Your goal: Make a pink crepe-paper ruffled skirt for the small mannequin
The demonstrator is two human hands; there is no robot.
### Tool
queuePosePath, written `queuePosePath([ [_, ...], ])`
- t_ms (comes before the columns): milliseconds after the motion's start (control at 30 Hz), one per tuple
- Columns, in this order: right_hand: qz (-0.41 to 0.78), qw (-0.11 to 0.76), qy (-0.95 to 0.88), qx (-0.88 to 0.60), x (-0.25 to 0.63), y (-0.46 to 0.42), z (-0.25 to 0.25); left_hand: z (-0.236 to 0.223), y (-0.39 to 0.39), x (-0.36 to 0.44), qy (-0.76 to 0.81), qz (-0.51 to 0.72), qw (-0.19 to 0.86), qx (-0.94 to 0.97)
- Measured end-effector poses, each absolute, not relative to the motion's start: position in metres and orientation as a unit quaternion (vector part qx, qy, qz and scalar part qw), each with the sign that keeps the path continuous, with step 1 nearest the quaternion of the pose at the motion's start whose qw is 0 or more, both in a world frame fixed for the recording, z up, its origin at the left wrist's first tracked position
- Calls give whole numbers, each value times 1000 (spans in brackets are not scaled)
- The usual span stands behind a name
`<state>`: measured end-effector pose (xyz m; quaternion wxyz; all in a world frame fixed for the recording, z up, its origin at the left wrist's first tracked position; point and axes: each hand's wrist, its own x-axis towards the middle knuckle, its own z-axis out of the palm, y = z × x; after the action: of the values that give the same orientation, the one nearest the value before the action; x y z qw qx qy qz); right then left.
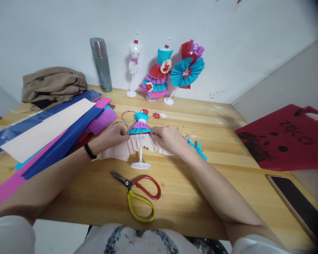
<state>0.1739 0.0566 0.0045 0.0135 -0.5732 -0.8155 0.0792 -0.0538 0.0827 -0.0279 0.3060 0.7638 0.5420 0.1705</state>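
Note:
A small dress form on a white round base stands in the middle of the table, wearing a layered paper dress in turquoise, purple and dark red. Around its lower part runs a gathered cream crepe paper strip, its loose ends spreading to both sides. My left hand pinches this strip at the left of the skirt. On the right side, my right hand is closed on the same strip, fingertips against the skirt. Scissors with red and yellow handles lie in front of the base.
Coloured crepe paper sheets are piled at left, near a brown cloth. A flask, a bare dress form and two decorated ones stand along the wall. Turquoise scraps, a red bag and a phone are at right.

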Motion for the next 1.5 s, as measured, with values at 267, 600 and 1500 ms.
queuePosePath([
  [267,79,26,-815,-574,177,57,2,-24,83,-52,570,184,315,736],
  [600,64,37,-819,-569,181,60,-2,-21,76,-46,575,183,396,692],
  [1500,100,48,-821,-560,180,56,1,-10,76,-57,625,190,421,629],
])
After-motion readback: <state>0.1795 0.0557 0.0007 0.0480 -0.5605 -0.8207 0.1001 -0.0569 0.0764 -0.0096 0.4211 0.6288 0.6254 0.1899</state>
